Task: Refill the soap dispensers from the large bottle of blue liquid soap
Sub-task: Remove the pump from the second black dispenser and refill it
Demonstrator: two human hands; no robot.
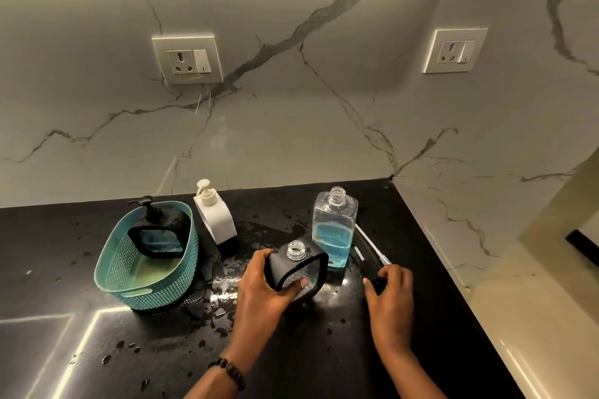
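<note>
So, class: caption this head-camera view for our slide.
Left hand steadies an uncapped black dispenser; right hand holds its pump beside the open blue soap bottle.

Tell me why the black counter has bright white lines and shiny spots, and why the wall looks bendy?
In the head view, the glossy wet countertop mirrors overhead light as white streaks at lower left and sparkles on the puddle beside the left hand; the wide-angle lens bows the wall and tilts the two sockets; the corners look dimmer, and the right hand is slightly soft.
</note>
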